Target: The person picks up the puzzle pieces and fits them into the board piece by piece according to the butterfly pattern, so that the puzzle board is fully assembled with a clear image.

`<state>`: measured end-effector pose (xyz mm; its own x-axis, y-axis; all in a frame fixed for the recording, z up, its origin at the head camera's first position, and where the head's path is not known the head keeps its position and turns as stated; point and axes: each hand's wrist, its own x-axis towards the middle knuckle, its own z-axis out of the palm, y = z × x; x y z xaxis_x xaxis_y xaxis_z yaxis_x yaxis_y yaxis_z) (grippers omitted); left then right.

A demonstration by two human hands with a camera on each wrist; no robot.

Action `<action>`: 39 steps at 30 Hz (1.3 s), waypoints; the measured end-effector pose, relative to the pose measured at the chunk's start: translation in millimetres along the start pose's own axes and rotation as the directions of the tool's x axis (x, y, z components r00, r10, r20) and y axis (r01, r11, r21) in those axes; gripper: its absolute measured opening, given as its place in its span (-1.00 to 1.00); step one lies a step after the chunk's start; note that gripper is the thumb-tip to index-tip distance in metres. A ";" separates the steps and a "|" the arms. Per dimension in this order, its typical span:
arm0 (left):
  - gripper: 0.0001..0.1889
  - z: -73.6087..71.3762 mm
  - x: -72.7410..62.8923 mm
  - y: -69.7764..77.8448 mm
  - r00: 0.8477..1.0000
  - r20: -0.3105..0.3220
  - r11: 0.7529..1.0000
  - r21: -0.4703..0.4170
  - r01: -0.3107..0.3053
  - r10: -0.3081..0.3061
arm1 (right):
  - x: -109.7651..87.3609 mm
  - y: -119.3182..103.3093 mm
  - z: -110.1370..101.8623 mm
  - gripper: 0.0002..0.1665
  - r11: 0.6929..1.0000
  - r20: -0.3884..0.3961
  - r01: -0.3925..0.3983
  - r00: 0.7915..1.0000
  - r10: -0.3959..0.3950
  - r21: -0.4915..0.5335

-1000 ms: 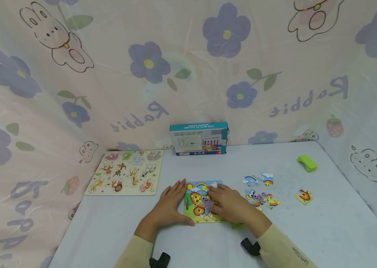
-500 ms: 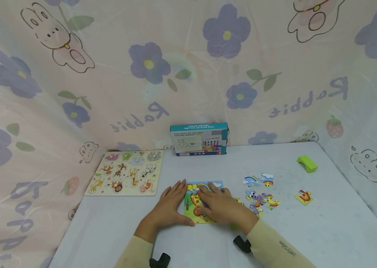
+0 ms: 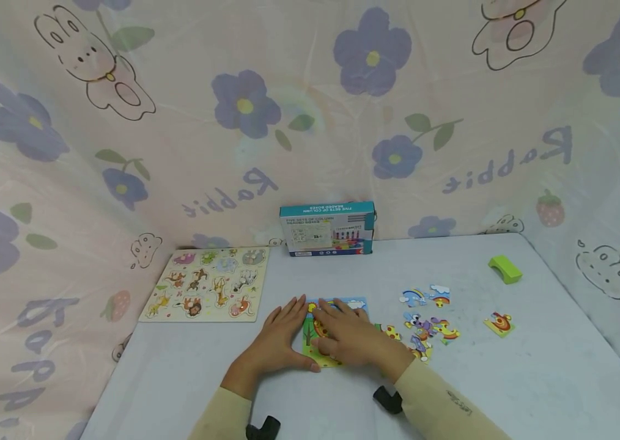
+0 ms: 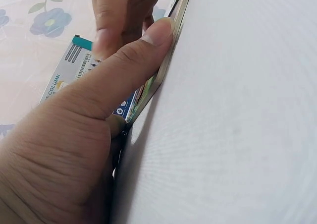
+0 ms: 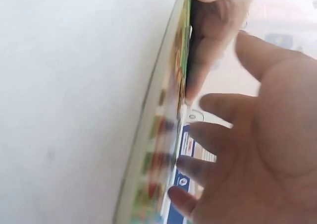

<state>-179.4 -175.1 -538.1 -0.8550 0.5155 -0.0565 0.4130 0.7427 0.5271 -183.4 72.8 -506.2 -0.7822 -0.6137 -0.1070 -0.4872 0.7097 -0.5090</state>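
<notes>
A square puzzle board point(image 3: 357, 303) with a colourful butterfly picture lies on the white table. My left hand point(image 3: 279, 339) rests along its left side, fingers stretched out, thumb at the near edge; the left wrist view shows that thumb point(image 4: 124, 68) on the board's edge. Over the middle of the picture lies my right hand point(image 3: 356, 339), fingers extended and covering much of it. In the right wrist view its fingertips point(image 5: 182, 200) are at or just above the board's surface. Loose puzzle pieces point(image 3: 425, 327) lie to the right of the board.
Further right are a single puzzle piece point(image 3: 499, 324) and a green arched block point(image 3: 505, 269). More pieces with a rainbow point(image 3: 425, 297) lie nearby. An animal board point(image 3: 205, 284) is at the left, and a teal-topped box point(image 3: 328, 229) stands at the back.
My right hand has slid leftward across the puzzle board, covering the butterfly and uncovering pieces at the right. The left hand has stayed in place.
</notes>
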 end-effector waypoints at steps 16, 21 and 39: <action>0.50 1.2 -0.5 1.6 1.000 -0.016 1.000 0.007 0.023 -0.023 | -42.0 61.1 -44.8 -0.25 0.880 -0.309 0.046 0.944 0.116 0.472; 0.50 -0.2 0.0 2.2 1.000 -0.017 1.000 0.010 0.012 -0.012 | -63.1 87.7 -58.9 -0.34 0.799 -0.411 0.147 0.902 0.133 0.583; 0.49 0.0 0.4 3.0 1.000 -0.010 1.000 0.010 0.016 -0.015 | -97.5 150.0 -64.3 -0.20 0.710 -0.464 0.113 0.824 0.324 0.695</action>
<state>-178.5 -172.7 -536.6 -0.8643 0.4998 -0.0564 0.4029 0.7550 0.5174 -205.1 261.4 -517.1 -0.9829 -0.1155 0.1436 -0.1641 0.1939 -0.9672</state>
